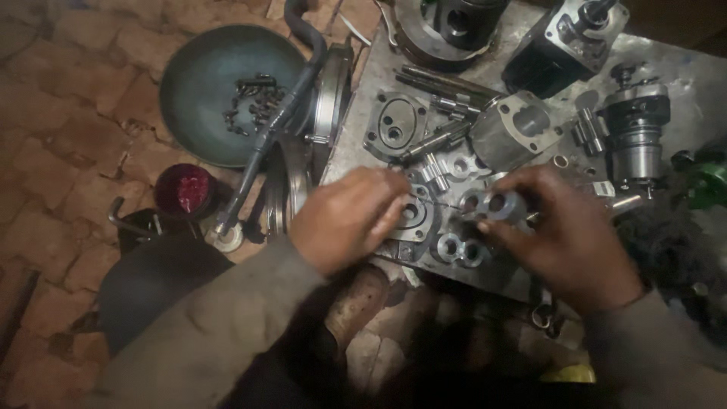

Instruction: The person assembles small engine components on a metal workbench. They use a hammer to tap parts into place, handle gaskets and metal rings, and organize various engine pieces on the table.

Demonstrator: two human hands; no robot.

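My right hand point(564, 231) grips a small grey metal bushing block with two round bores point(494, 204), held just above a metal work plate point(681, 79). My left hand point(350, 216) is closed beside it, its fingertips pinching something thin that reaches toward the block; what it is I cannot tell. Below the hands lie a flat plate with holes point(415, 220) and another two-bore block point(458, 248).
On the plate lie a pump housing point(519, 129), a cover plate point(395, 125), shafts point(439, 140), a cylindrical assembly point(636, 136) and a black pump body point(564, 42). Left, on brick floor: a dark bowl with small parts point(227, 91), a hose point(284, 113), a red-filled tin point(185, 191).
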